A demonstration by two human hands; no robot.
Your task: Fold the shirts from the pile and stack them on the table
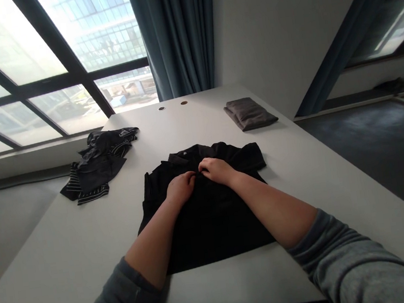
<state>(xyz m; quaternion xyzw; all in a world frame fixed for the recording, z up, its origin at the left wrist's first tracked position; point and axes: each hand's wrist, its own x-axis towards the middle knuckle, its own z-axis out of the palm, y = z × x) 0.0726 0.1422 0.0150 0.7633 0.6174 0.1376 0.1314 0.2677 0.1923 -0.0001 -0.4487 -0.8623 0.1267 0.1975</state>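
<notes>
A black short-sleeved shirt point(211, 224) with a collar lies spread on the white table, its collar away from me and its hem towards me. Just below the collar, my left hand point(182, 188) has its fingers pinched on the front of the shirt. Close to its right, my right hand point(216, 169) also pinches the cloth at the shirt's middle. The fingertips of both hands nearly meet there. Whatever small detail lies between them is too dark to make out.
On the left edge of the white table point(88, 246) lies a crumpled heap of dark clothes point(101, 162), some with white stripes. A folded grey-brown garment point(251, 113) rests at the far right. Two round holes pierce the far tabletop, before a blue curtain point(179, 35) and windows.
</notes>
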